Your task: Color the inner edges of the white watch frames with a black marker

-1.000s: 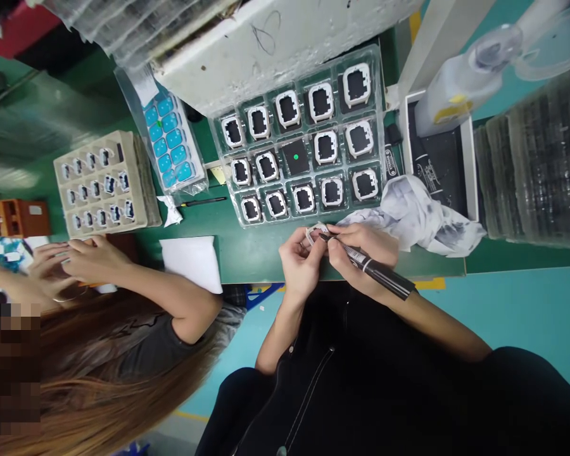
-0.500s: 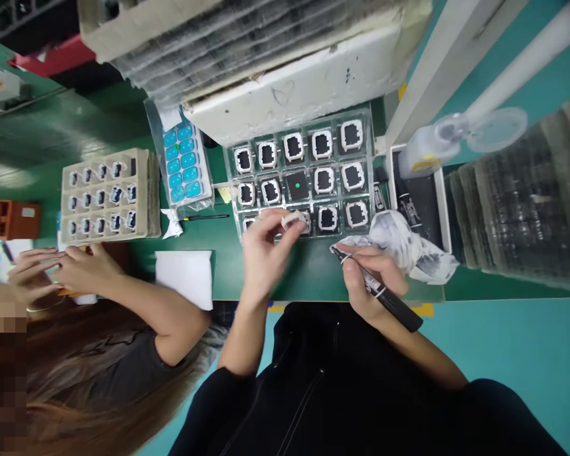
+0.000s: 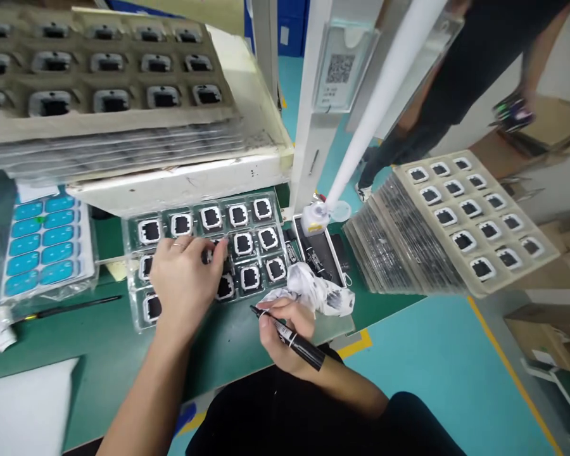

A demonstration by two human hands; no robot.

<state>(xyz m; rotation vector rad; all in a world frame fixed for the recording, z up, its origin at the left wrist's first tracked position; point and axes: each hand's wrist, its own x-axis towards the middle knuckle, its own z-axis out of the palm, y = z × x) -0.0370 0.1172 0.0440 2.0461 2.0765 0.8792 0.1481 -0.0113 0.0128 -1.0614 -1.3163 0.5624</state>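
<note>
Left hand (image 3: 187,272) over tray (image 3: 166,218), right hand (image 3: 287,332) gripping marker (image 3: 306,352)

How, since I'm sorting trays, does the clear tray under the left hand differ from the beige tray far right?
The clear tray is transparent, the beige tray opaque. The clear tray lies on the table; the beige tray tops a stack. The left hand is over the clear tray, not the beige tray. Both hold white frames.
</note>
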